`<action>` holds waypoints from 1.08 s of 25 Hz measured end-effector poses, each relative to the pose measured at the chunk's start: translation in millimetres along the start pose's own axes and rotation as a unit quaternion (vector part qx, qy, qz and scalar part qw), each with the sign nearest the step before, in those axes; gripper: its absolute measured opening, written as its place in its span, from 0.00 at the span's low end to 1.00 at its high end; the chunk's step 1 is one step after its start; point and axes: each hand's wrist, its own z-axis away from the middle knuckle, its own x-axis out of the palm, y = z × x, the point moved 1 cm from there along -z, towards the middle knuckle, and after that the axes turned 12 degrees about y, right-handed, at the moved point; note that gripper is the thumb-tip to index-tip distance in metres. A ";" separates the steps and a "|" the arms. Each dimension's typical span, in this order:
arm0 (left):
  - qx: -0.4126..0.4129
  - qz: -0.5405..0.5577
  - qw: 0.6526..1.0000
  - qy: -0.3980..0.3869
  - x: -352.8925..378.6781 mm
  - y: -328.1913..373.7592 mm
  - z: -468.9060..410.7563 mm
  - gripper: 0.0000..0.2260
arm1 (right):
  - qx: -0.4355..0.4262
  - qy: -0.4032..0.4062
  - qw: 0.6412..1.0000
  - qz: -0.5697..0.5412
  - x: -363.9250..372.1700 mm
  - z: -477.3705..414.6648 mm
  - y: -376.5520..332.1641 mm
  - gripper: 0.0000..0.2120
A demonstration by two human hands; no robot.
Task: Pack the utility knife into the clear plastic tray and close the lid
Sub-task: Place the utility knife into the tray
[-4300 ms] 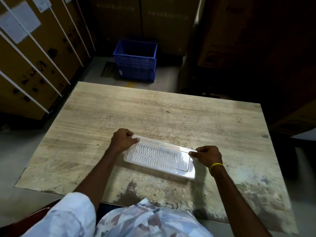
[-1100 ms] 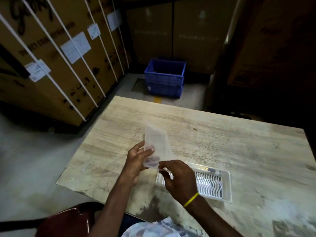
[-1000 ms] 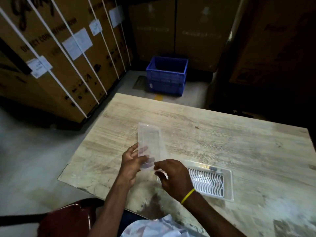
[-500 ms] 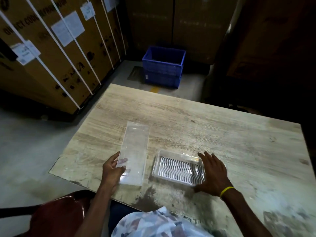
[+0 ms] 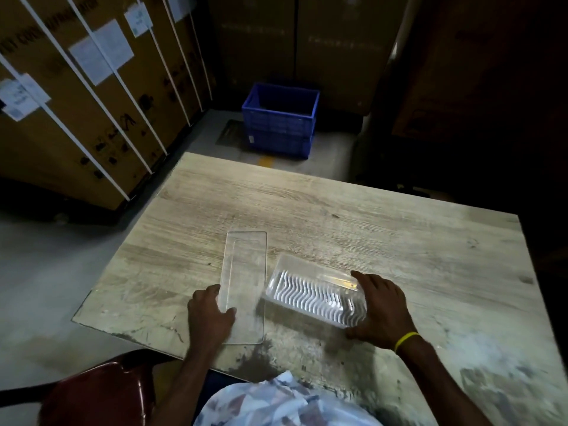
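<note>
A clear plastic tray point(image 5: 310, 295) with a wavy ribbed floor sits on the wooden table point(image 5: 353, 219), its right end lifted and tilted toward me. My right hand point(image 5: 379, 309) grips that right end, fingers over the rim and thumb underneath. The flat clear lid point(image 5: 244, 272) lies on the table to the tray's left, long side pointing away from me. My left hand point(image 5: 212, 316) rests on the lid's near left corner, thumb on top. No utility knife is in view.
A blue plastic crate point(image 5: 280, 119) stands on the floor beyond the table's far edge. Strapped cardboard cartons point(image 5: 76, 96) line the left side. A dark red chair seat point(image 5: 98, 392) shows at the bottom left. The right background is dark.
The lid came off the tray, was carried left and laid flat on the table. My right hand moved from lying on the tray to gripping and tilting its right end.
</note>
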 end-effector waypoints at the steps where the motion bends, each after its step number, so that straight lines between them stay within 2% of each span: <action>1: 0.019 0.019 0.999 0.019 -0.9 13.3 6.1 0.24 | 0.018 0.020 0.999 -0.019 -5.3 1.0 -5.7 0.62; 2: 0.025 0.067 0.997 0.024 -1.0 29.3 12.9 0.19 | 0.036 0.039 0.998 -0.038 -11.7 1.6 -14.3 0.62; 3: 0.005 0.142 0.990 -0.003 -1.3 49.9 19.3 0.14 | 0.054 0.056 0.995 -0.059 -17.7 2.1 -23.8 0.62; 4: -0.053 0.243 0.966 -0.069 0.2 69.1 25.2 0.12 | 0.066 0.072 0.992 -0.083 -22.5 2.4 -34.9 0.62; 5: -0.138 0.348 0.915 -0.149 2.8 87.1 32.1 0.16 | 0.073 0.086 0.988 -0.108 -26.4 2.5 -46.8 0.62; 6: -0.227 0.439 0.839 -0.227 4.8 103.4 39.8 0.22 | 0.076 0.099 0.984 -0.130 -28.8 2.5 -58.1 0.62; 8: -0.326 0.557 0.695 -0.316 2.9 126.3 54.0 0.32 | 0.077 0.122 0.979 -0.143 -31.0 2.1 -77.0 0.61; 10: -0.369 0.618 0.614 -0.325 -4.8 138.4 61.3 0.35 | 0.086 0.140 0.979 -0.124 -30.9 1.9 -91.0 0.61; 12: -0.378 0.654 0.568 -0.327 -11.7 145.4 63.4 0.36 | 0.100 0.161 0.976 -0.104 -28.9 4.0 -101.0 0.61; 15: -0.358 0.663 0.576 -0.316 -8.6 145.0 60.1 0.34 | 0.112 0.170 0.974 -0.098 -25.0 11.1 -111.0 0.61; 19: -0.339 0.674 0.576 -0.315 0.8 140.5 60.2 0.32 | 0.100 0.117 0.985 -0.081 -21.8 17.1 -116.1 0.62; 21: -0.327 0.681 0.580 -0.305 4.9 135.0 57.3 0.34 | 0.072 0.082 0.988 -0.113 -21.6 19.0 -113.9 0.59; 22: -0.314 0.686 0.571 -0.325 7.1 132.4 55.7 0.35 | 0.060 0.069 0.984 -0.154 -22.7 19.8 -111.3 0.55; 24: -0.319 0.690 0.527 -0.380 10.1 125.4 50.8 0.40 | 0.072 0.069 0.962 -0.253 -21.6 17.0 -96.1 0.42; 25: -0.326 0.685 0.526 -0.383 11.3 120.6 48.5 0.40 | 0.096 0.090 0.950 -0.285 -16.3 13.6 -82.2 0.36; 27: -0.311 0.685 0.547 -0.367 13.2 112.0 44.9 0.36 | 0.146 0.165 0.937 -0.272 4.7 0.7 -44.2 0.27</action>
